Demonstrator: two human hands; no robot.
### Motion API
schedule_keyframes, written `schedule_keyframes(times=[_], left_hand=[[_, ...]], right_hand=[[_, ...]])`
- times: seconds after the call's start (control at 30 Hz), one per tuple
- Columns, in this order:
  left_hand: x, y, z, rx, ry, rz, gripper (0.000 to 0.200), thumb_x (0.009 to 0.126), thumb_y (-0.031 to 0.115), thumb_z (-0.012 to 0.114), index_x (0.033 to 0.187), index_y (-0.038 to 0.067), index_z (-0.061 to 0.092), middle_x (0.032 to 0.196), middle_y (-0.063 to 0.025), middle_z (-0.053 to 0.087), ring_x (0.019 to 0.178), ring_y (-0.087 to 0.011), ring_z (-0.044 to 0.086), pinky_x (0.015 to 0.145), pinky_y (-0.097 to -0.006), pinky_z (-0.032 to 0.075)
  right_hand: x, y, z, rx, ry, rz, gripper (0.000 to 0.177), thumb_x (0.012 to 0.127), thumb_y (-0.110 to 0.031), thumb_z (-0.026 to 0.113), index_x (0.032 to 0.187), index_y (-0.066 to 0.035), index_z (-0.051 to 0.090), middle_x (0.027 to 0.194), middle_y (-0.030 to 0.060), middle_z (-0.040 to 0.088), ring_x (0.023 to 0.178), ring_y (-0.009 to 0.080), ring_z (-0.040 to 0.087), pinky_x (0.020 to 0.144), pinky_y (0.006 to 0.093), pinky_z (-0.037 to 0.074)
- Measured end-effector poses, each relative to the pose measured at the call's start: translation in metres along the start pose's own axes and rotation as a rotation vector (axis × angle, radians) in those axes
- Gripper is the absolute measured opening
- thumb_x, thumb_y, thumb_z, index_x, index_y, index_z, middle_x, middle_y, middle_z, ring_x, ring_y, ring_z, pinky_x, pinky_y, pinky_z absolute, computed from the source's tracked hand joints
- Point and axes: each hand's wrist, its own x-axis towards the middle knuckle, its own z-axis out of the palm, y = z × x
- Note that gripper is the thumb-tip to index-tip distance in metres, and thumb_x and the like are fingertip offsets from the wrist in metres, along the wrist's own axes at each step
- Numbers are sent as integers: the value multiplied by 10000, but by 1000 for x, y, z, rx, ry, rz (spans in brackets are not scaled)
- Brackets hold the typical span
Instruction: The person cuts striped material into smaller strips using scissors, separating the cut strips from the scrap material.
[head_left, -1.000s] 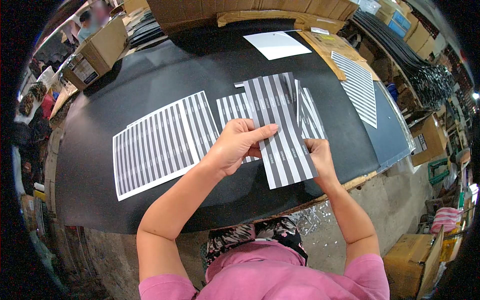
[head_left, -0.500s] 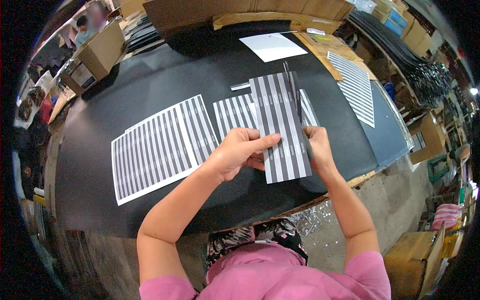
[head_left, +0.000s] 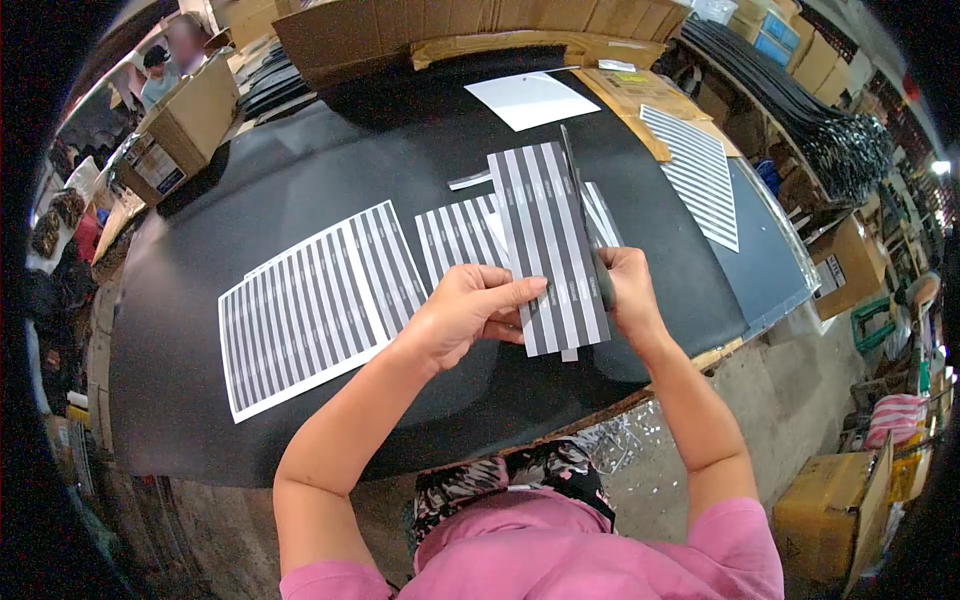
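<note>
Black tabletop (head_left: 420,140) on my feed: left hand (head_left: 472,312) gripping illegibly lettered striped sheet (head_left: 545,240), right hand (head_left: 630,290) gripping scissors (head_left: 573,175) at three o'clock.

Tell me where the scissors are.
In the head view, the scissors are in the right hand, at the right edge of the striped sheet the left hand holds.

My pink top (head_left: 590,560) has 2 short sleeves in the same plain pink, the left sleeve (head_left: 335,582) at one side of it and the right sleeve (head_left: 740,545) at the other. Just beyond the top's front edge show my black bottoms (head_left: 460,490), printed with pale and pinkish blotches. Farther out from the top, my left hand (head_left: 470,315) and right hand (head_left: 630,290) are both bare.
</note>
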Motion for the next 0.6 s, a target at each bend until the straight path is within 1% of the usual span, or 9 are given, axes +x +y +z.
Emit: schedule_keyframes(times=[0.07, 0.13, 0.17, 0.33, 0.37, 0.4, 0.5, 0.57, 0.6], left_hand=[[2, 1, -5, 0, 27, 9, 286, 817, 267, 675, 861, -13, 641, 755, -77, 650, 630, -126, 629, 600, -251, 532], [9, 3, -22, -51, 87, 104, 256, 821, 258, 673, 813, 5, 632, 716, -53, 632, 580, -93, 591, 577, -227, 509], [8, 10, -27, -54, 154, 159, 236, 830, 248, 665, 789, 20, 620, 695, -30, 614, 553, -68, 555, 556, -209, 489], [2, 35, -53, -36, 287, 459, 210, 870, 217, 605, 933, 18, 623, 854, -63, 674, 708, -90, 641, 608, -213, 513], [1, 36, -56, -23, 281, 484, 222, 867, 216, 608, 951, 11, 623, 860, -65, 674, 700, -96, 643, 611, -219, 515], [0, 37, -55, -26, 281, 486, 222, 867, 216, 608, 951, 11, 623, 860, -65, 674, 700, -96, 643, 611, -219, 515], [-2, 38, -49, 33, 276, 513, 218, 871, 207, 603, 960, 10, 624, 863, -69, 674, 691, -101, 643, 610, -224, 518], [-3, 35, -42, 53, 261, 483, 195, 869, 209, 607, 902, 20, 642, 811, -54, 666, 693, -81, 624, 641, -218, 507], [-3, 33, -41, 52, 257, 481, 195, 869, 209, 607, 902, 20, 642, 811, -54, 666, 693, -81, 624, 641, -218, 507]], right_hand=[[-3, -7, 0, 20, -11, -24, 278, 718, -194, 679, 686, 77, 632, 565, 91, 596, 517, 112, 556, 475, 260, 432], [-19, -27, -3, 97, -111, 208, 291, 751, -221, 660, 675, 56, 607, 540, 86, 575, 474, 140, 561, 463, 263, 439], [-27, -34, -3, 146, -160, 224, 296, 770, -242, 660, 692, 34, 588, 531, 81, 561, 449, 155, 561, 453, 254, 442], [-65, -36, -1, 34, -410, 277, 317, 751, -269, 715, 730, 25, 599, 563, 56, 572, 481, 113, 562, 460, 233, 435], [-72, -42, 2, 14, -414, 297, 310, 742, -266, 731, 716, 13, 598, 571, 45, 579, 499, 96, 560, 466, 228, 432], [-76, -41, 4, -17, -445, 305, 236, 754, -168, 695, 745, 37, 579, 594, 95, 594, 526, 143, 594, 503, 260, 483], [-81, -42, 8, -68, -447, 279, 266, 746, -197, 717, 729, 32, 585, 597, 85, 594, 523, 122, 588, 494, 241, 473], [-80, -44, 11, -126, -388, 279, 359, 713, -312, 752, 686, 12, 601, 570, 44, 575, 506, 85, 545, 474, 225, 428], [-80, -45, 13, -126, -384, 282, 359, 713, -312, 752, 686, 12, 601, 570, 44, 575, 506, 85, 545, 474, 225, 428]])
